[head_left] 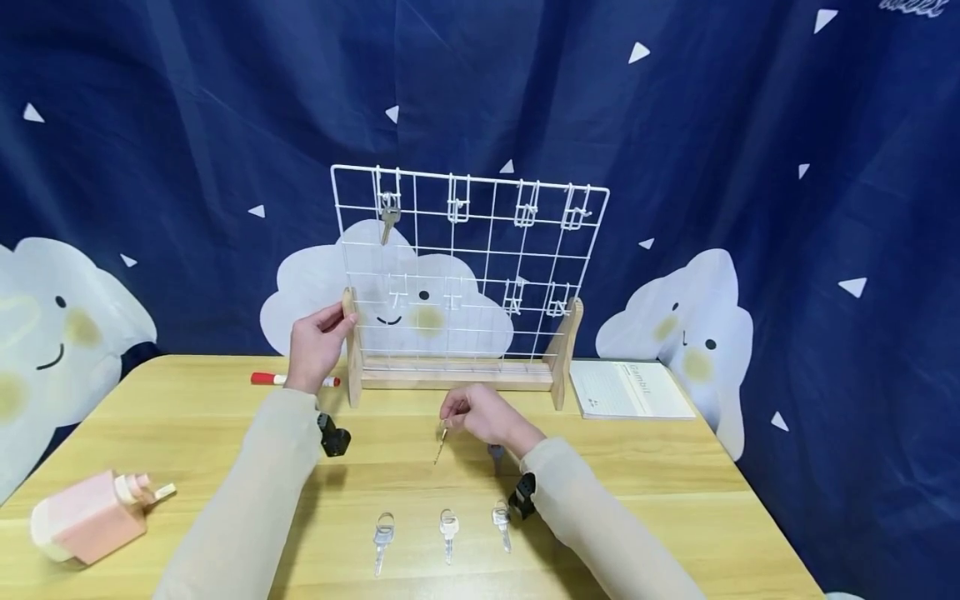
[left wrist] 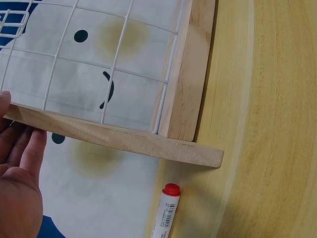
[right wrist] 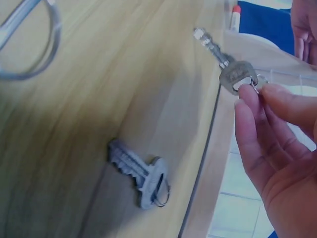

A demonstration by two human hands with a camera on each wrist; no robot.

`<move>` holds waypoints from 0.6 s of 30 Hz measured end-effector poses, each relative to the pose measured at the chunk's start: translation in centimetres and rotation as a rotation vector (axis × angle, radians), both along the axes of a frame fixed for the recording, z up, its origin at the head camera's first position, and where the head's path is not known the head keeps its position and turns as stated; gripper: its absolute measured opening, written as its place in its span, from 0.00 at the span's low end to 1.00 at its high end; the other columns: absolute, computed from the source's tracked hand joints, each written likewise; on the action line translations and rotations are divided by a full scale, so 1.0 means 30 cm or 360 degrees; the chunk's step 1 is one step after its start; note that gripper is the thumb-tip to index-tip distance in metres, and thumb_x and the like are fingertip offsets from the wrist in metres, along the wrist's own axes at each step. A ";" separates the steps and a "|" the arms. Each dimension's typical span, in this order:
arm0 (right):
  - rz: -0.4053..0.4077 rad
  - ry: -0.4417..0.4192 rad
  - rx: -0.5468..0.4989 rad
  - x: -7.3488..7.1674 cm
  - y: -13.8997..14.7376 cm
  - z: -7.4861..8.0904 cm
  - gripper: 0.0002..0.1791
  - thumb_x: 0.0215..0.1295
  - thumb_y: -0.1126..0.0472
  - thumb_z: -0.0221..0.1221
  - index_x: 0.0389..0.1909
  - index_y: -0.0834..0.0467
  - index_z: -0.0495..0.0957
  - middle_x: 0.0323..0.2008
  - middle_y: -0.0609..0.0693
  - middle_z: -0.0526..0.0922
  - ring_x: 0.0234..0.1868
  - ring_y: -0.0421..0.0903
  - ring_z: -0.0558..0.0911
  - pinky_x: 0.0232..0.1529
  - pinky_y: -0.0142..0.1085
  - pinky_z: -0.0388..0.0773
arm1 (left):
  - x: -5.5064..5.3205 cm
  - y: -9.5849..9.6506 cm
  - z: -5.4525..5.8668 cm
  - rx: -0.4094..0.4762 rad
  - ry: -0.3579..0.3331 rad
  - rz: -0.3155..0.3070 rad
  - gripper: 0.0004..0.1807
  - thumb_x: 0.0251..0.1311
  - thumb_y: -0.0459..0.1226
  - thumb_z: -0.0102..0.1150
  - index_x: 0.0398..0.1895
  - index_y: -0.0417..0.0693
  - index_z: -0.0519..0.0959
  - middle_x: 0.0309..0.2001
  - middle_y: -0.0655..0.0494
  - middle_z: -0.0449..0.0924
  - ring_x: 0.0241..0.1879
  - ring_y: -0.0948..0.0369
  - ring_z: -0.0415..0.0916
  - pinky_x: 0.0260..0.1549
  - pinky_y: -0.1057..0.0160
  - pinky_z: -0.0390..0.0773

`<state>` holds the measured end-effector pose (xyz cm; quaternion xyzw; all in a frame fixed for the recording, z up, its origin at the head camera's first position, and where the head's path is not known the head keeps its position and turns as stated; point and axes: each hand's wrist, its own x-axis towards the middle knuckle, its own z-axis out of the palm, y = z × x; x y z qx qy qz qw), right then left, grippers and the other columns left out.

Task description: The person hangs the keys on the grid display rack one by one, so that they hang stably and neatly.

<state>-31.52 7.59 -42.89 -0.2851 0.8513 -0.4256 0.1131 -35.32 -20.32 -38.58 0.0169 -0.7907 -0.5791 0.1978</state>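
My left hand (head_left: 313, 346) grips the left wooden upright (head_left: 352, 354) of a white wire grid rack (head_left: 491, 217), thumb on one face and fingers on the other. In the right hand (head_left: 483, 414), thumb and fingers pinch the small ring of a silver key (right wrist: 237, 74), its blade pointing away from the fingers, above the table before the rack. Another key (right wrist: 148, 186) lies on the wood below this hand. Nearer the front edge, several more ringed keys, such as the left one (head_left: 382, 537), form a row. One key (head_left: 389, 218) hangs from the rack's upper left hook.
More white hooks (head_left: 527, 208) line the grid in two rows. A red-capped marker (left wrist: 167, 210) lies beside the rack's left foot, partly behind my left wrist. At right is a paper pad (head_left: 630, 390); a pink bottle (head_left: 90, 517) lies at front left. A dark blue curtain (head_left: 465, 83) hangs behind.
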 end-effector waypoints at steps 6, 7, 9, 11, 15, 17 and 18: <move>-0.0061 -0.0054 -0.0094 0.021 0.002 0.022 0.06 0.59 0.80 0.58 0.34 0.71 0.81 0.28 0.54 0.81 0.32 0.51 0.83 0.36 0.38 0.84 | -0.001 0.000 -0.002 0.0005 0.0002 -0.0003 0.24 0.68 0.42 0.61 0.63 0.38 0.76 0.58 0.42 0.77 0.57 0.51 0.75 0.57 0.55 0.75; -0.0067 -0.0055 -0.0108 0.024 0.002 0.026 0.06 0.59 0.81 0.58 0.35 0.71 0.81 0.28 0.54 0.81 0.32 0.54 0.83 0.36 0.38 0.84 | -0.002 -0.001 -0.002 0.0005 -0.0001 -0.0004 0.24 0.67 0.42 0.61 0.62 0.38 0.76 0.57 0.42 0.78 0.56 0.52 0.75 0.57 0.55 0.75; -0.0076 -0.0019 -0.0108 0.028 0.005 0.038 0.06 0.59 0.81 0.58 0.34 0.71 0.81 0.28 0.54 0.82 0.33 0.55 0.84 0.36 0.37 0.84 | -0.002 0.000 -0.001 0.0003 -0.0009 -0.0008 0.24 0.67 0.42 0.61 0.62 0.38 0.76 0.58 0.43 0.78 0.56 0.52 0.75 0.57 0.55 0.75; -0.0085 0.0037 -0.0096 0.031 0.008 0.052 0.06 0.59 0.79 0.60 0.34 0.70 0.82 0.28 0.53 0.83 0.33 0.54 0.84 0.36 0.35 0.84 | -0.003 0.000 0.001 0.0003 -0.0019 -0.0010 0.25 0.67 0.42 0.61 0.63 0.38 0.75 0.58 0.43 0.77 0.57 0.52 0.75 0.57 0.55 0.75; -0.0096 0.0158 -0.0102 0.033 0.016 0.086 0.04 0.59 0.77 0.62 0.33 0.67 0.83 0.29 0.52 0.84 0.32 0.49 0.84 0.34 0.31 0.82 | -0.004 0.000 0.002 0.0004 -0.0030 -0.0005 0.25 0.68 0.42 0.60 0.64 0.38 0.75 0.59 0.42 0.77 0.58 0.51 0.74 0.57 0.55 0.74; -0.0096 0.0179 -0.0121 0.034 0.020 0.102 0.04 0.60 0.76 0.62 0.33 0.67 0.83 0.29 0.53 0.85 0.32 0.50 0.84 0.34 0.31 0.83 | -0.003 -0.001 0.002 0.0002 -0.0031 -0.0005 0.26 0.68 0.43 0.60 0.64 0.38 0.74 0.59 0.42 0.76 0.58 0.50 0.74 0.57 0.55 0.74; -0.0094 0.0175 -0.0130 0.036 0.023 0.109 0.04 0.60 0.77 0.61 0.33 0.68 0.82 0.29 0.53 0.85 0.33 0.51 0.85 0.34 0.32 0.83 | -0.002 -0.001 0.001 0.0002 -0.0036 -0.0002 0.26 0.68 0.43 0.60 0.64 0.38 0.74 0.59 0.42 0.76 0.58 0.51 0.74 0.58 0.55 0.74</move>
